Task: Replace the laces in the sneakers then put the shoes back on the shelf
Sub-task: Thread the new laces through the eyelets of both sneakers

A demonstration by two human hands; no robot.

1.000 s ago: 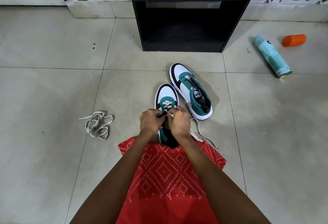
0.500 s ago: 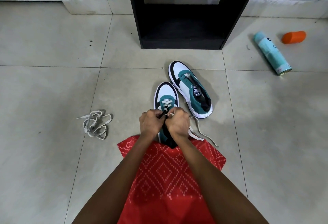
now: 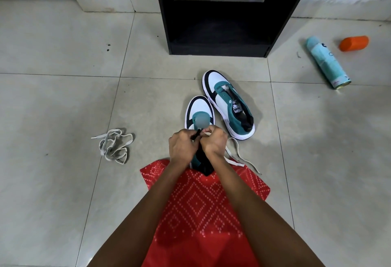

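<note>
Left hand (image 3: pixel 183 147) grips the near sneaker (image 3: pixel 198 109) at its dark tongue; right hand (image 3: pixel 213 143) pinches the lace (image 3: pixel 237 163) beside it, as we judge. Sneaker lies on the floor (image 3: pixel 63 97) directly beneath, toe pointing away; slack lace trails rightward, nearer the right hand.

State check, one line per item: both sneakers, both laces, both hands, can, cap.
Near sneaker: upright, lacing blurred.
Far sneaker: upright, no lace.
Lace: free end trailing beside near sneaker.
Loose lace: bundled, untouched.
Left hand: pinches a dark part of near sneaker.
Right hand: pinches lace.
Spray can: on its side.
Orange cap: on its side, apart from can.
</note>
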